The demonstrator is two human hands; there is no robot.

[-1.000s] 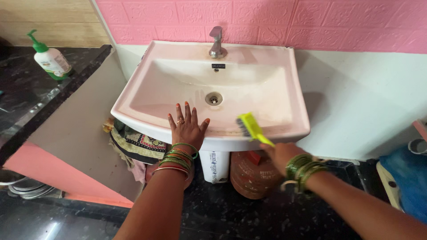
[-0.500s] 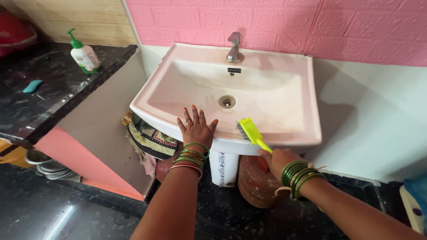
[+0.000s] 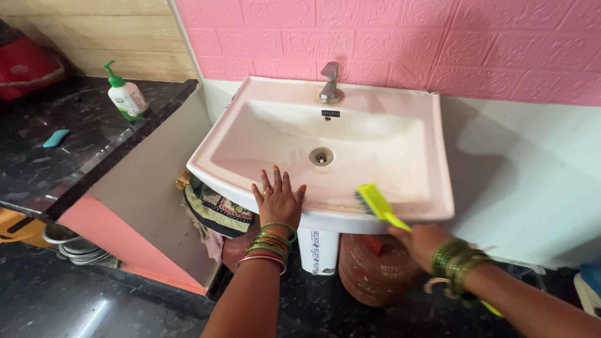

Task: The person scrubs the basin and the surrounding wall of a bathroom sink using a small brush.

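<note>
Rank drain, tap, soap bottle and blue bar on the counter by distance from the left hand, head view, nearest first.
From the left hand, flat on the basin's front rim:
1. Drain, just up-right, in the bowl's bottom.
2. Tap, at the basin's back edge.
3. Soap bottle, green pump, on the dark counter, far left.
4. Blue bar, farther left on that counter.

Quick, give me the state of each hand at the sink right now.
Left hand: open, fingers spread, flat on the front rim of the pink sink.
Right hand: closed around the handle of the yellow-green brush, bristles at the sink's front edge.
</note>
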